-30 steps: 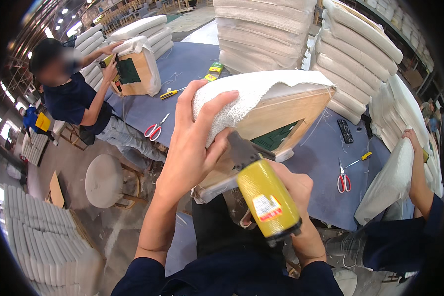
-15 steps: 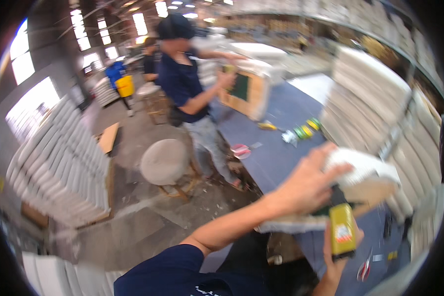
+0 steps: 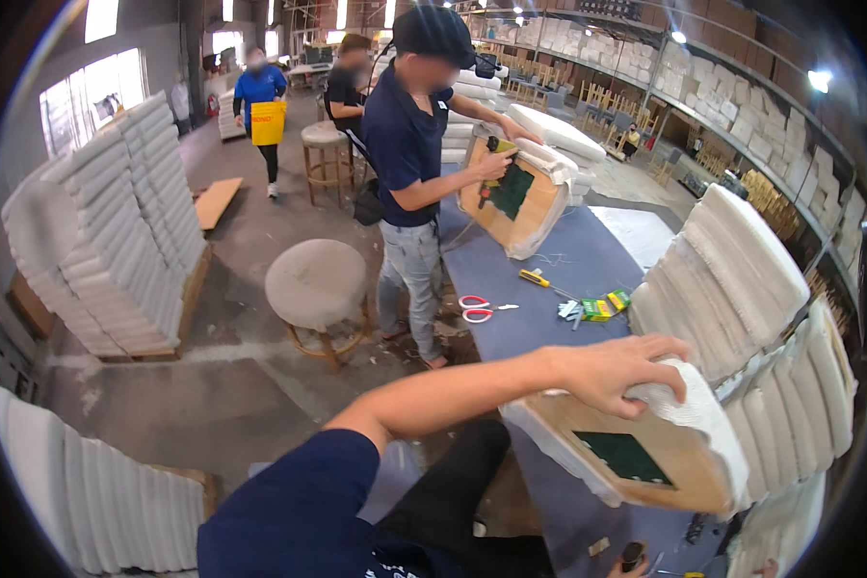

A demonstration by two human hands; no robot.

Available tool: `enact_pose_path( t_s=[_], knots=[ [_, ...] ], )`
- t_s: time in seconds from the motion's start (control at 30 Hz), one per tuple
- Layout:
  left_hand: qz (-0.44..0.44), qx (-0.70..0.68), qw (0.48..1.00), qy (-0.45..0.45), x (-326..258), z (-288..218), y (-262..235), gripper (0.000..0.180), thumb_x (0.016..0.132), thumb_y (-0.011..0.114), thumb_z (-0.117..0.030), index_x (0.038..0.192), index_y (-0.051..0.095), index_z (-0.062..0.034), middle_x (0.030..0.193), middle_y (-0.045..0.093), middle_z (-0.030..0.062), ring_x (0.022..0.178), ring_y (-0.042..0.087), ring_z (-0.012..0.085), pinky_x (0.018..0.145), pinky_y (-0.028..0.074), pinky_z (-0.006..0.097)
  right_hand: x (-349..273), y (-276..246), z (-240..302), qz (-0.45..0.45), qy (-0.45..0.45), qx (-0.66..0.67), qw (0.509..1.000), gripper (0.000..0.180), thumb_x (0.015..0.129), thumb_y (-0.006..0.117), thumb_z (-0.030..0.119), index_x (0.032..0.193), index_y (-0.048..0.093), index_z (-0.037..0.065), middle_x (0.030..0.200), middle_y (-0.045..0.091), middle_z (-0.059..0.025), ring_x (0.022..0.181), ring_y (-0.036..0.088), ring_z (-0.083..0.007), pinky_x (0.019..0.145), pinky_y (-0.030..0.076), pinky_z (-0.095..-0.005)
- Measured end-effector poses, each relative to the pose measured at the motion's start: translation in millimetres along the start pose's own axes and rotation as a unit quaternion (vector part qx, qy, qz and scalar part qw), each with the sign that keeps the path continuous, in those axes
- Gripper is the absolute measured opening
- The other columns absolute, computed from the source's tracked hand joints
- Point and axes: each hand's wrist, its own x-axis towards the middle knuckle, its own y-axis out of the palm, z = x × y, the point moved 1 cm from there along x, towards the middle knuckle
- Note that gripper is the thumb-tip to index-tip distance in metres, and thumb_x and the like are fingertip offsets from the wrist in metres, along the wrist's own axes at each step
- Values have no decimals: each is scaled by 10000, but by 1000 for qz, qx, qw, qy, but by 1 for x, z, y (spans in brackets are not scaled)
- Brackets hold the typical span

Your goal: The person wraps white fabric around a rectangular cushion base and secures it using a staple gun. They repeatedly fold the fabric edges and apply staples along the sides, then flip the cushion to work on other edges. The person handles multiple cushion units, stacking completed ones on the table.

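Note:
A padded seat panel (image 3: pixel 679 462) is tilted on the blue-grey table, its bare wooden underside showing. White fabric (image 3: pixel 689 397) wraps over its edge, and a dark green cloth patch (image 3: pixel 626 457) fills an opening in the wood. My left hand (image 3: pixel 631 374) grips the panel's upper edge, fingers curled over the fabric. At the bottom rim of the picture, my right hand (image 3: pixel 629 570) is mostly cut off. Its fingers close around the dark end of a staple gun (image 3: pixel 633 553), whose yellow-green body showed earlier.
On the table (image 3: pixel 511 345) lie red-handled scissors (image 3: pixel 482 308), a yellow screwdriver (image 3: pixel 534 278) and small green-yellow boxes (image 3: pixel 602 306). Stacked white cushions (image 3: pixel 722 284) stand at right. A co-worker (image 3: pixel 405 144) works on another panel. A round stool (image 3: pixel 316 284) stands left of the table.
My right hand and the staple gun have dropped from beside the panel to the bottom edge. My left hand stays at the panel's edge. The view has shifted, showing more of the wooden underside.

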Motion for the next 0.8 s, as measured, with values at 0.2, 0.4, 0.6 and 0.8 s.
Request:
enact_pose_path(
  t_s=[0.2, 0.4, 0.6, 0.8],
  knots=[
    [164, 309, 925, -149, 3, 11, 0, 1080, 702, 948, -470, 1636, 468, -218, 1363, 643, 162, 1353, 604, 371, 1212, 259, 706, -3, 11, -48, -261, -136, 58, 954, 315, 1050, 748, 200, 1242, 697, -45, 1275, 725, -172, 1138, 682, -274, 981, 548, -376],
    [116, 295, 932, -177, -92, 32, -51, 1068, 618, 1000, -324, 1552, 526, -115, 1459, 576, 169, 1409, 507, 389, 1226, 346, 539, -10, -15, 131, -13, -172, 307, 936, 1222, 761, 935, 204, 1750, 221, 123, 1792, 256, -137, 1616, 357, -348, 1226, 407, -562],
    [170, 377, 896, -163, -46, 35, -41, 1193, 665, 976, -304, 1686, 381, -138, 1637, 475, 140, 1567, 379, 388, 1330, 209, 594, 29, -12, 184, -31, -240, 364, 899, 997, 812, 886, 114, 1682, 402, 80, 1709, 453, -195, 1573, 455, -356, 1269, 385, -474],
    [152, 299, 937, -95, 17, 14, 32, 1088, 789, 922, -376, 1690, 380, -97, 1721, 410, 141, 1599, 359, 378, 1321, 229, 586, 53, -32, 200, -166, -265, 293, 904, 690, 857, 802, -2, 1522, 630, 66, 1569, 613, -211, 1436, 613, -352, 1194, 482, -429]
  ],
)
